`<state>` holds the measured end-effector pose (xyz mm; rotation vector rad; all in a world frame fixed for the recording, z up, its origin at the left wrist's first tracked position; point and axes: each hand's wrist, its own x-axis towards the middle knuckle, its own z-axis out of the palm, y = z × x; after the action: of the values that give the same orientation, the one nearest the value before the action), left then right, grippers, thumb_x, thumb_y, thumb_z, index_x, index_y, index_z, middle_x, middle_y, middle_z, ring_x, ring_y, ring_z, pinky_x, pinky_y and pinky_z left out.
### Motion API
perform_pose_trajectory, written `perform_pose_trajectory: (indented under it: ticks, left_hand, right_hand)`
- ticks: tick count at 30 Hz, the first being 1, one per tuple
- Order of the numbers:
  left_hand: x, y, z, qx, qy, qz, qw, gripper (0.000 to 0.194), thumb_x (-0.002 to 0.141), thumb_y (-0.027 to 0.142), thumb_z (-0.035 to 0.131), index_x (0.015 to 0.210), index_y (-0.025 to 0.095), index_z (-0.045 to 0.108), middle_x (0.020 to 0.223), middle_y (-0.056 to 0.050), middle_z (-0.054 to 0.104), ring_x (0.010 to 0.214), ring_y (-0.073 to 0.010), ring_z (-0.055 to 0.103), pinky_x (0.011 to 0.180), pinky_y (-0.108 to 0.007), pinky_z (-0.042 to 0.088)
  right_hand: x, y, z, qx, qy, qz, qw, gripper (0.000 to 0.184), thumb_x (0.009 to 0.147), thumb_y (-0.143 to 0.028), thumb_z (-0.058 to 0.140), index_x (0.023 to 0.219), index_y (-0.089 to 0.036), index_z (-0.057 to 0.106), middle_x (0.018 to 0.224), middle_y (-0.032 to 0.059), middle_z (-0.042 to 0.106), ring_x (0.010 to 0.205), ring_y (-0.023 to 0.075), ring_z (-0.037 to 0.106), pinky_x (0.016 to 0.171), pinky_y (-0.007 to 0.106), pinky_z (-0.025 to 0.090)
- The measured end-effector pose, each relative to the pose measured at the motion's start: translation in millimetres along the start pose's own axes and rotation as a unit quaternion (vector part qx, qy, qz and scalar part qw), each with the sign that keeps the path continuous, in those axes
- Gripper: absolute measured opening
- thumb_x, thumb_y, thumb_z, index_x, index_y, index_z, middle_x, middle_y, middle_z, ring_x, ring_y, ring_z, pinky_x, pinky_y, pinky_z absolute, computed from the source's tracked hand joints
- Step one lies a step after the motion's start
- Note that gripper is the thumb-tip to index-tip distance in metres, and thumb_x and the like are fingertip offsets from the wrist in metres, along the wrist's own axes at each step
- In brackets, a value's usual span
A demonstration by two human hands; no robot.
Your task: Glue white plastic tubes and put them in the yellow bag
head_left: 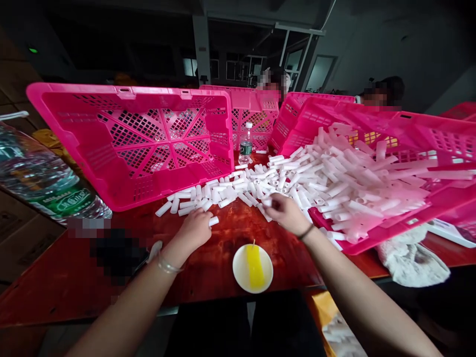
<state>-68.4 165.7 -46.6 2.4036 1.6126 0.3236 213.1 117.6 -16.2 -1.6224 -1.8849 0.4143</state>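
My left hand (194,229) is closed around a short white tube (213,221), whose end sticks out to the right of the fingers. To the right, my right hand (284,212) pinches a small white tube (267,202) at the near edge of the pile. Loose white tubes (297,176) spread over the red table (223,253) and climb into a tipped pink crate (394,225) on the right. Between my forearms, close to the table's front edge, sits a round white dish (241,271) with a yellow strip (255,267) lying across it.
An upturned pink crate (130,91) stands on its side at the left. Behind the pile is a small water bottle (245,144); a large bottle (52,178) lies far left. A white cloth (412,263) hangs over the right edge. Two people are beyond the crates.
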Motion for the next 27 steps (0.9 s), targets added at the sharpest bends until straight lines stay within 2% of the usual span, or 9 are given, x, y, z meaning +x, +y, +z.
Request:
perform_pose_trajectory:
  ticks: [2,4,7,8,11,13,18,22,27]
  left_hand:
    - [-23.2,8.7,-5.5,-0.02,0.005,0.014,1.0,0.022,0.076,0.008,0.05,0.092,0.019,0.06,0.098,-0.009,0.059,0.102,-0.028,0.056,0.092,-0.041,0.044]
    - [-50.7,19.9,-7.2,-0.091,0.002,0.04,0.995,0.019,0.085,0.012,0.042,0.095,0.021,0.056,0.1,-0.007,0.059,0.099,-0.0234,0.057,0.09,-0.037,0.046]
    - [-86.7,39.0,2.1,-0.217,-0.027,0.087,0.972,0.012,0.088,0.03,0.05,0.098,0.024,0.051,0.117,-0.006,0.057,0.106,-0.0219,0.057,0.093,-0.036,0.047]
    - [-94.7,45.0,8.0,-0.238,-0.04,0.096,0.966,0.025,0.083,0.038,0.06,0.1,0.024,0.051,0.127,-0.008,0.052,0.113,-0.0243,0.054,0.096,-0.037,0.046]
    - [-104.6,57.9,27.4,-0.26,-0.058,0.104,0.958,0.066,0.057,0.054,0.081,0.106,0.022,0.049,0.145,-0.014,0.035,0.131,-0.0346,0.039,0.104,-0.045,0.041]
    - [-103.4,61.4,37.1,-0.261,-0.056,0.105,0.958,0.077,0.05,0.057,0.084,0.108,0.021,0.048,0.145,-0.017,0.035,0.133,-0.0375,0.035,0.107,-0.051,0.037]
    - [-99.3,60.4,46.0,-0.266,-0.044,0.103,0.957,0.076,0.051,0.042,0.088,0.111,0.023,0.047,0.137,-0.014,0.046,0.128,-0.0351,0.043,0.107,-0.052,0.036]
    - [-100.8,59.5,46.8,-0.271,-0.039,0.109,0.956,0.072,0.053,0.036,0.087,0.111,0.024,0.047,0.139,-0.012,0.045,0.127,-0.0341,0.043,0.105,-0.051,0.037]
    - [-101.3,60.0,47.3,-0.272,-0.041,0.111,0.955,0.069,0.055,0.036,0.087,0.109,0.024,0.045,0.139,-0.011,0.046,0.126,-0.0322,0.043,0.104,-0.05,0.039]
  right_hand:
    - [-38.7,12.2,-22.3,0.101,0.053,0.048,0.992,0.021,0.083,-0.038,0.056,0.089,-0.018,0.055,0.067,0.0021,0.061,0.054,0.0138,0.052,0.05,0.026,0.041]
    - [-76.3,15.9,-31.3,0.197,0.028,0.066,0.978,0.026,0.084,-0.043,0.056,0.092,-0.019,0.054,0.067,0.0013,0.062,0.051,0.0132,0.052,0.047,0.025,0.043]
    - [-113.6,8.0,-20.2,0.231,-0.011,0.036,0.972,0.028,0.089,-0.045,0.052,0.1,-0.02,0.06,0.081,0.0068,0.069,0.068,0.0182,0.064,0.061,0.03,0.053]
    - [-119.4,3.7,-12.5,0.223,-0.012,0.017,0.975,0.029,0.091,-0.043,0.05,0.105,-0.021,0.061,0.092,0.009,0.07,0.079,0.0204,0.066,0.07,0.032,0.055]
    - [-121.5,-6.0,11.1,0.182,-0.016,-0.053,0.982,0.029,0.095,-0.033,0.045,0.117,-0.023,0.06,0.116,0.0108,0.067,0.105,0.023,0.063,0.091,0.039,0.051]
    - [-117.1,-6.4,22.7,0.151,-0.006,-0.093,0.984,0.029,0.094,-0.027,0.046,0.119,-0.022,0.06,0.118,0.0113,0.066,0.108,0.0228,0.061,0.094,0.04,0.05]
    - [-109.9,6.8,38.6,0.064,0.034,-0.173,0.982,0.03,0.091,-0.018,0.051,0.121,-0.02,0.059,0.114,0.0131,0.066,0.105,0.0223,0.063,0.091,0.039,0.054]
    - [-108.1,14.2,43.4,0.022,0.05,-0.242,0.969,0.029,0.092,-0.012,0.046,0.114,-0.021,0.062,0.109,0.013,0.066,0.103,0.0227,0.063,0.085,0.039,0.056]
    - [-106.9,8.6,36.1,0.079,-0.002,-0.167,0.983,0.03,0.092,-0.022,0.051,0.122,-0.021,0.055,0.113,0.0127,0.064,0.105,0.0241,0.063,0.087,0.04,0.056]
